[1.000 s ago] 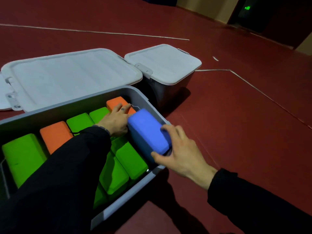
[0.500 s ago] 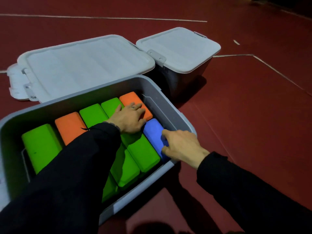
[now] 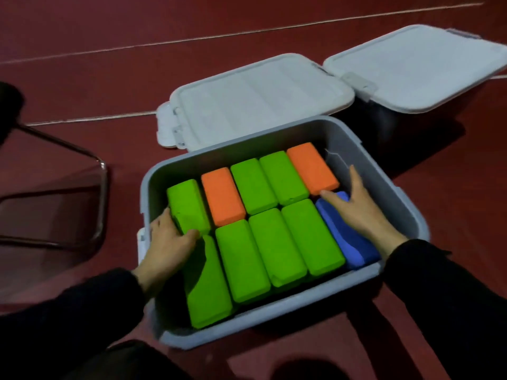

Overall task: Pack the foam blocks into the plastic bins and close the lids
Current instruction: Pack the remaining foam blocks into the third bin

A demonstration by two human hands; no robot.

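The left hand (image 3: 167, 242) is laid at the near-left of the open bin (image 3: 406, 204), its fingers loosely spread over the near end of the far-left green block (image 3: 188, 205); whether that block is pinched or only pressed cannot be told. The right hand (image 3: 356, 207) is laid flat, fingers straight, on the blue block (image 3: 354, 253), which is lodged in the near-right corner of the bin; one fingertip reaches the near end of the right orange block (image 3: 311, 168). Nothing is gripped by this hand.

The step in hand is judged to be the seating of the last blocks. Two rows are formed: a far row of green, orange, green, green and orange, and a near row of four green blocks with the blue block at its right end. The blocks are packed side against side. The blue block sits lower than its neighbours and appears slightly tilted.

The loose lid (image 3: 255, 105) is laid flat on the red floor (image 3: 109, 64) just behind the bin. The second bin (image 3: 411, 69), at the far right, is already covered.

The next move is expected to require that both hands be withdrawn, the lid be lifted by its edges, aligned over the rim and pressed down. Any block standing proud of the rim would prevent closure.
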